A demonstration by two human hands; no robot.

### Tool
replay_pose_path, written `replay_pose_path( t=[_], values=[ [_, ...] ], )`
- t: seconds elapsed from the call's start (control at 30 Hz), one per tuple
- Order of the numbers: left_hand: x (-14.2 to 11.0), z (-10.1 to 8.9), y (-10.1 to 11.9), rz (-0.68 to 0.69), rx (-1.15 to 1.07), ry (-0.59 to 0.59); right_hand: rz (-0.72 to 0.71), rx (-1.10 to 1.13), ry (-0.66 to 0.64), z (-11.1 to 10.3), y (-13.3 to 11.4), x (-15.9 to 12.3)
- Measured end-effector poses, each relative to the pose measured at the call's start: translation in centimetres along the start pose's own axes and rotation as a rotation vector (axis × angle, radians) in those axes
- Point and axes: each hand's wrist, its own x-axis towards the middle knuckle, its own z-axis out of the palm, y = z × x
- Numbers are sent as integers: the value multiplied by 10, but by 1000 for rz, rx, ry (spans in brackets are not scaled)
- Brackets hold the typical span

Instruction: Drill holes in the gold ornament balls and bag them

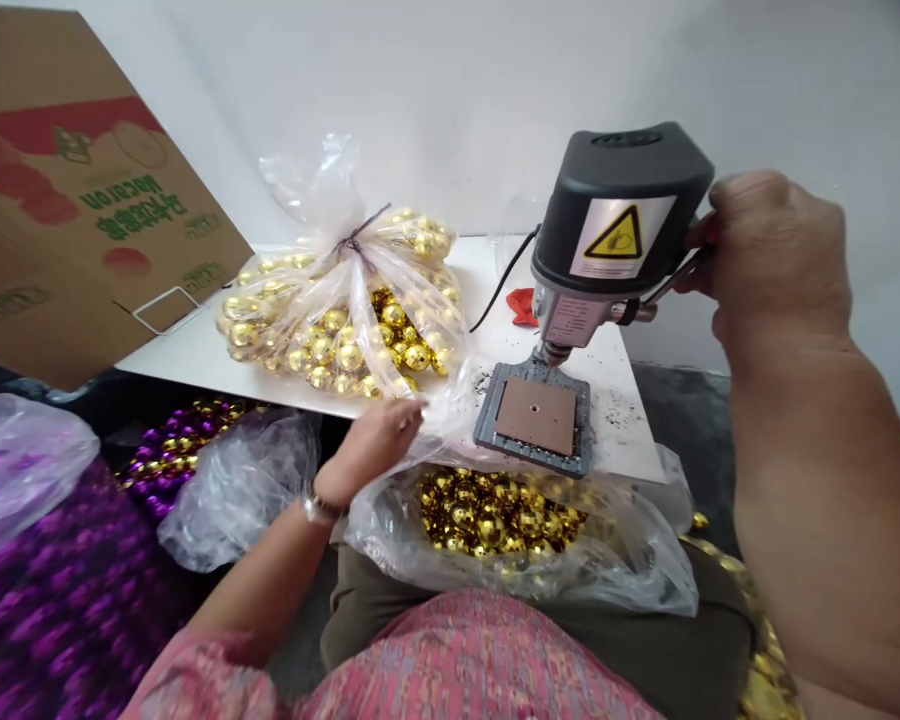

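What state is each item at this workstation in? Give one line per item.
Right hand: gripping the lever of the bench drill
Bench drill: upright, chuck just above a plate
Left hand: on clear plastic
Tied bag of gold baubles: tied shut, full
Lap bag of gold baubles: open, full
Cardboard box: tilted

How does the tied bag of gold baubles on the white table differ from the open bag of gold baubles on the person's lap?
The tied bag is gathered at the neck with dark string, while the lap bag lies open. The tied bag's baubles are smooth and mirror-shiny; the lap bag's baubles are faceted. The tied bag sits on the white table, the lap bag on the person's lap. Both are clear plastic bags holding gold baubles.
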Motion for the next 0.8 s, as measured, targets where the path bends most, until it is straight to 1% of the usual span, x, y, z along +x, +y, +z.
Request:
replay_pose_path(
  t=[0.03,0.07,0.1,0.13,0.2,0.27,0.33,0.4,0.47,0.53,0.6,0.67,0.7,0.8],
  values=[
    [26,-12,3,-68,127,76,38,10,17,0,-1,-1],
    [51,-22,6,-145,254,96,75,17,35,0,-2,-1],
    [73,-29,7,-212,364,54,95,18,48,0,-3,-2],
    [92,-33,7,-239,396,19,102,15,54,0,-3,-1],
    [119,-31,5,-262,436,-55,102,15,59,1,0,0],
    [133,-21,2,-260,457,-133,78,12,69,2,4,3],
    [136,-10,-2,-256,485,-205,30,-6,71,1,8,5],
    [131,-4,-5,-256,507,-225,-14,-20,69,1,11,6],
    [122,-5,-7,-266,509,-166,-41,-14,69,1,13,7],
    [113,-10,-8,-235,496,-106,-62,4,77,1,14,7],
    [106,-16,-11,-169,489,-105,-81,22,72,1,15,7],
    [105,-18,-15,-120,500,-162,-60,41,68,2,13,6],
    [106,-17,-17,-117,511,-197,-40,46,64,2,12,5],
    [114,-7,-23,-121,524,-273,-12,36,56,1,9,3]
  ],
)
